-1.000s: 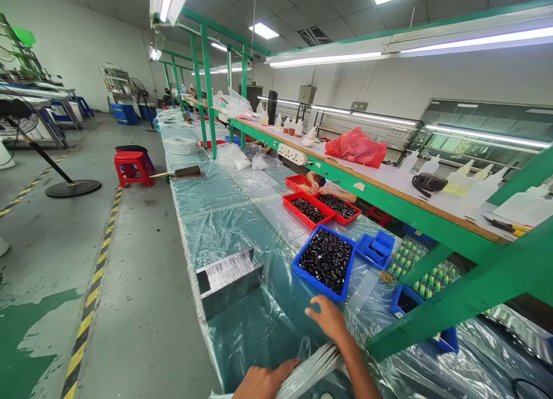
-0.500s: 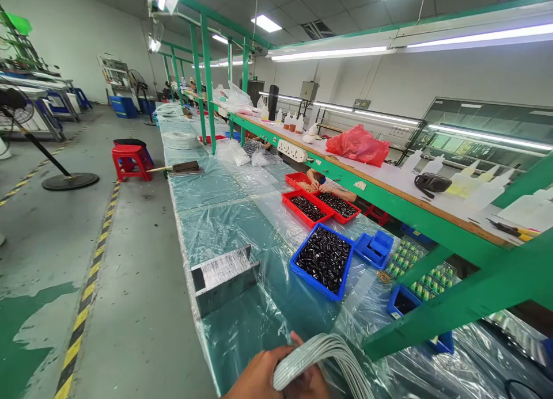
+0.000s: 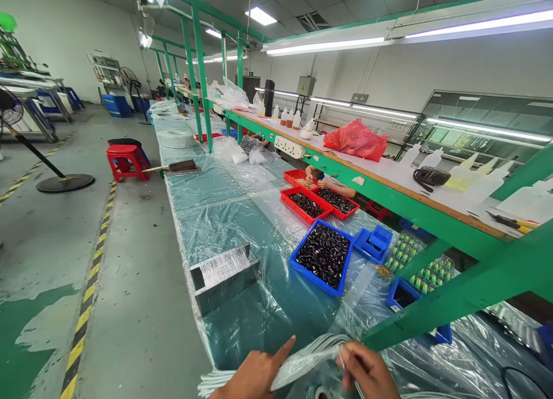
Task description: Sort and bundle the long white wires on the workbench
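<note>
A bundle of thin white cables (image 3: 309, 356) runs across the bottom of the view, just above the table. My left hand (image 3: 254, 373) is wrapped over the bundle's left part, its index finger stretched out along it. The cable ends fan out left of that hand. At the bundle's right part, my right hand (image 3: 367, 367) has its fingers curled and pinched on the cables; whether they hold one strand or several is hidden. A small round thing with a dark centre (image 3: 321, 392) shows below, between the hands, cut off by the frame edge.
Ahead on the plastic-covered table (image 3: 242, 215) stand a dark metal channel (image 3: 227, 275), a blue tray of black parts (image 3: 323, 255) and red trays (image 3: 306, 204). A green slanted beam (image 3: 432, 301) crosses at right. Another person's hands (image 3: 322, 180) reach into the trays under the shelf.
The cable bundle has gone from a bent loop to lying lengthwise across the view. My hands have moved apart, the right one to the right. The left index finger now points out.
</note>
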`<state>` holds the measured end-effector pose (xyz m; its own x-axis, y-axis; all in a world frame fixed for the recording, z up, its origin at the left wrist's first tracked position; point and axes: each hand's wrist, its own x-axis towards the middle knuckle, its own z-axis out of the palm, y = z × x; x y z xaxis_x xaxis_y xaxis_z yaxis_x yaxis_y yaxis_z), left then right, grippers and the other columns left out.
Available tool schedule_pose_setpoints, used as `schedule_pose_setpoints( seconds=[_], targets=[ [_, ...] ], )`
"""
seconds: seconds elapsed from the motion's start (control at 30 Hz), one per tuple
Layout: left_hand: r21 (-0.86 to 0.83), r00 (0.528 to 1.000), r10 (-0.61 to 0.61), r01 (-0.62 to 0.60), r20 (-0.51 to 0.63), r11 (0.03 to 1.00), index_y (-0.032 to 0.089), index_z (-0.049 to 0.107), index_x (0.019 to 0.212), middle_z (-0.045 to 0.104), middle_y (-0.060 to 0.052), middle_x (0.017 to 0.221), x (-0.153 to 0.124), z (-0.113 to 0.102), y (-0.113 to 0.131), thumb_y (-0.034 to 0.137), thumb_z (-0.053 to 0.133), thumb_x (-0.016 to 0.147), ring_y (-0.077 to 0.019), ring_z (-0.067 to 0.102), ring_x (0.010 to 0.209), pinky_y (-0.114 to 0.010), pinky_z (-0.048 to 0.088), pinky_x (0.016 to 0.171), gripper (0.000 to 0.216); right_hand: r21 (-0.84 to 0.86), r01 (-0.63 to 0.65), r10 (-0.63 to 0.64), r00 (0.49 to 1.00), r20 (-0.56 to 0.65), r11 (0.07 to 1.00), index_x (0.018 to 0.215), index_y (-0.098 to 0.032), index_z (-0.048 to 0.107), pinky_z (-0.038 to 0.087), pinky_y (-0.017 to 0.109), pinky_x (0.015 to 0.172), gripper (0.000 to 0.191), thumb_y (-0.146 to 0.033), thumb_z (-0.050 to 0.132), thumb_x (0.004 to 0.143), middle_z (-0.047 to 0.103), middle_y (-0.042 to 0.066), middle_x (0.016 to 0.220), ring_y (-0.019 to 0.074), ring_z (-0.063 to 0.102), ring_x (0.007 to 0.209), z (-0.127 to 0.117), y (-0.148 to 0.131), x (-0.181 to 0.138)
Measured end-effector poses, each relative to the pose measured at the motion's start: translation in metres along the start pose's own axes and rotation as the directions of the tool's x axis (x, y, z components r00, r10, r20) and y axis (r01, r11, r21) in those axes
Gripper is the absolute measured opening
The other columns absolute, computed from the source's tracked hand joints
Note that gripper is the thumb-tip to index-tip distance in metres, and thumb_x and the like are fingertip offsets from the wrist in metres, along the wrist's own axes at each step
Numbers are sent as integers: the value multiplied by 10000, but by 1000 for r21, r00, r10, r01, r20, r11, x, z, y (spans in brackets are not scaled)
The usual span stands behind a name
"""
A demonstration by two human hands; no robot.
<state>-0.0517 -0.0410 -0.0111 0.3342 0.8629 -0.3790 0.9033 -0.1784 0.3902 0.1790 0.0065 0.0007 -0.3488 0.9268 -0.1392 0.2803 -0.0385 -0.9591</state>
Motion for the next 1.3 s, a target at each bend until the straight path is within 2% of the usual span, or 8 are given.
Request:
schedule_pose_setpoints(
  seconds=[0.13,0.3,0.57,0.7,0.8,0.97,1.17,1.3],
  targets=[
    [113,991,44,-59,130,992,90,-20,1402,685,-192,942,1,-1,15,59,481,668,-328,650,805,-410,506,685,889,-10,46,-47,979,-197,999,682,-179,549,467,268,548,491,-649,425,743,582,25,577,174,577,568,17,-27,52],
    [104,987,130,-141,99,985,141,85,1416,695,-185,886,-5,2,9,238,363,838,-326,658,699,-434,507,644,649,-165,-41,17,989,-145,985,582,-173,497,482,270,574,418,-524,475,809,546,-27,529,131,570,542,45,2,117],
    [-171,996,-13,-3,-91,985,283,321,1358,677,-79,1046,-27,-15,-3,60,451,655,-281,637,877,-372,490,765,749,-422,-295,209,948,-238,857,634,-154,592,455,328,686,229,-357,675,702,615,-10,622,146,579,623,13,45,102],
    [-368,987,6,-67,-162,927,336,392,1305,616,21,1185,-23,-14,-4,40,434,600,-233,610,983,-301,477,813,765,-312,-274,115,888,-445,910,1021,-163,585,429,376,746,554,-556,610,630,637,109,993,259,588,814,-9,29,83],
    [-410,987,-23,-46,-161,911,322,409,1294,584,52,1227,-18,-12,-5,28,420,559,-233,576,1060,-305,459,861,792,-151,-152,59,868,-493,977,838,-169,582,446,300,678,548,-677,442,686,628,53,767,192,565,693,-10,23,60],
    [-459,983,-5,-82,-184,885,322,451,1256,610,85,1184,-9,-12,-8,14,412,532,-192,581,1062,-245,455,855,788,135,-161,195,933,-303,978,500,-167,530,291,225,346,551,-713,588,545,428,-40,352,90,378,297,35,53,13],
    [-488,971,67,-173,-228,856,319,435,1261,591,79,1214,0,-7,-12,3,413,573,-164,566,1084,-223,439,883,758,473,-121,230,957,-179,873,989,-250,580,520,339,666,847,-702,719,287,598,71,1109,226,634,826,108,89,16],
    [-481,976,46,-145,-211,864,308,408,1291,584,44,1229,4,-3,-19,58,450,647,-176,563,1084,-248,428,904,692,542,-184,256,965,-61,820,764,-201,632,524,374,655,684,-773,632,389,669,68,815,232,640,717,133,92,22]
  ],
)
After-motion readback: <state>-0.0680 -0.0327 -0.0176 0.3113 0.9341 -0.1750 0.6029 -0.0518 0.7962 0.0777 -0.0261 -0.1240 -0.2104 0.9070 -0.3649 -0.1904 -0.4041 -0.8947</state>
